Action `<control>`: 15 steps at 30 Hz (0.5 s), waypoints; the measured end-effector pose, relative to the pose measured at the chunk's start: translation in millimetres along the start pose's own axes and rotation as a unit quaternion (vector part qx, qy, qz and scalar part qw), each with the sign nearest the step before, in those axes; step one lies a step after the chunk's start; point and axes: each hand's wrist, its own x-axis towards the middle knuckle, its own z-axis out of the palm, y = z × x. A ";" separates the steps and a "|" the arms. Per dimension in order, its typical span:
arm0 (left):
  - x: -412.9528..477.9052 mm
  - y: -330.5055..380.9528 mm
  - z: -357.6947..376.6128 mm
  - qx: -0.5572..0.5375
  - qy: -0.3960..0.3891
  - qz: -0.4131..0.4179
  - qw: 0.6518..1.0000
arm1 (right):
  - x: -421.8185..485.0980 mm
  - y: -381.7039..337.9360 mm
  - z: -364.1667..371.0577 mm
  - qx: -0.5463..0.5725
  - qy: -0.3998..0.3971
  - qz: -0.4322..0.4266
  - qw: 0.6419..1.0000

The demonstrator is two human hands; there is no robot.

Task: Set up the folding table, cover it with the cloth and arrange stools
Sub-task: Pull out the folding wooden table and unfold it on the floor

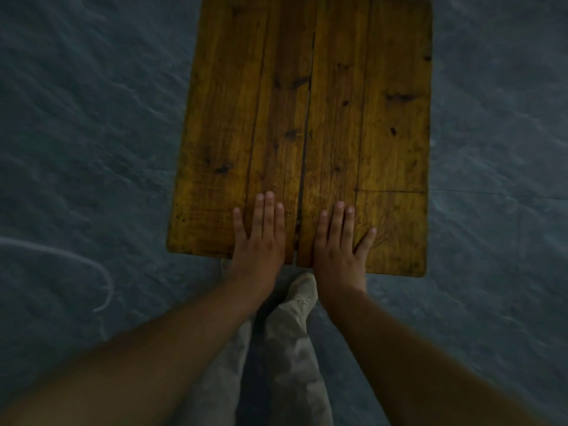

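Left hand (pixel 259 241) and right hand (pixel 341 245) press folding table (pixel 393 87).

table top (pixel 384 118): was amber-yellow wood, with long brown grain streaks running the way the fingers pointed and dark brown knots scattered beyond the fingertips.
seam (pixel 307 133): was a thin, near-black line down the middle of the top, passing between the left hand (pixel 261 238) and the right hand (pixel 338 241).
floor (pixel 92 118): was dull blue-grey, mottled with paler wavy marks out to both sides of the fingers.
curved line (pixel 106 276): was whitish on the floor, well left of the left little finger.
trousers (pixel 292 364): were plain pale beige-grey, behind the wrists.
shoe (pixel 302 287): was off-white, just behind the heel of the right hand.
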 end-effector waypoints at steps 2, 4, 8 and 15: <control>-3.8 2.4 7.4 -0.007 -0.004 0.000 1.000 | -2.7 -2.2 8.1 -0.004 -0.005 0.002 1.000; -6.1 4.3 13.3 -0.010 -0.004 0.003 1.000 | -3.4 -4.0 14.9 -0.002 -0.004 0.004 1.000; -4.6 3.8 22.9 -0.003 -0.006 0.003 1.000 | -0.6 -7.8 27.4 0.009 0.011 -0.001 1.000; -11.4 7.6 40.0 -0.010 -0.009 -0.002 1.000 | -2.8 -11.2 53.6 0.027 0.029 -0.001 0.999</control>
